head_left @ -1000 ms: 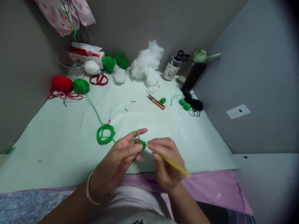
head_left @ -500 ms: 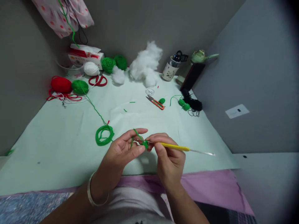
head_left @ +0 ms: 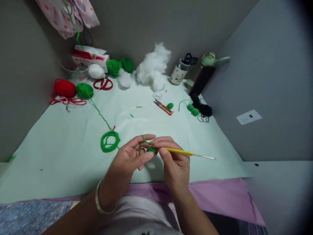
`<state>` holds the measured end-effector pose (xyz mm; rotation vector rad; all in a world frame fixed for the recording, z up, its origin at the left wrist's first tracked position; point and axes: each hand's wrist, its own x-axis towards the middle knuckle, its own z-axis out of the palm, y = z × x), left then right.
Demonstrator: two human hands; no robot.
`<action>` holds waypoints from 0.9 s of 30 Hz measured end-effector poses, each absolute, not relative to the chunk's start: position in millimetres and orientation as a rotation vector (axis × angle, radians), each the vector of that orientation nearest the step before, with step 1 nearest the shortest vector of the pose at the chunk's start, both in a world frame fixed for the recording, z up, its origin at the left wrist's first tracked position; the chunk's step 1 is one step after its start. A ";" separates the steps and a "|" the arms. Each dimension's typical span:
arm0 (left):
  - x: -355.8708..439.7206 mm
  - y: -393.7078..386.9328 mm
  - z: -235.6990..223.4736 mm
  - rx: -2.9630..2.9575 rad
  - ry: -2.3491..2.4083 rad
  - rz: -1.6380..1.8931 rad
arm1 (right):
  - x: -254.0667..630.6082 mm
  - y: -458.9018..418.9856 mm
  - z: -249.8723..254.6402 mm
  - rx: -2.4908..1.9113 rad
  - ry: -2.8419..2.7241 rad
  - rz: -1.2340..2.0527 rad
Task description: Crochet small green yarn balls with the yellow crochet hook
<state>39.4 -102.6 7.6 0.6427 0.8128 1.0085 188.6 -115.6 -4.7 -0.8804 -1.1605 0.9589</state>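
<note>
Right hand [head_left: 176,164] gripped the crochet hook [head_left: 179,151]; left hand [head_left: 129,157] pinched soft-looking green crochetwork [head_left: 152,149], best held, I judged, by its edge.

Left grip [head_left: 129,158] pinched; right grip [head_left: 175,162] pinched alongside

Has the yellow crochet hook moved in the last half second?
Yes: the yellow crochet hook has shifted slightly left, judged against the orange snips.

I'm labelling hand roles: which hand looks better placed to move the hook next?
Probably the right hand: it holds the hook by its yellow handle. The left hand seems occupied, pinching the small green piece and carrying green yarn.
</note>
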 end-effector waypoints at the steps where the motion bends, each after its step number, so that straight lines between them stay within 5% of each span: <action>1: 39.6 -103.3 6.3 0.672 0.827 1.006 | 188.5 -115.1 -5.4 -0.894 -1.148 0.978; 27: 34.5 -103.6 6.8 0.729 0.815 0.969 | 195.1 -113.1 -11.2 -0.862 -1.006 1.168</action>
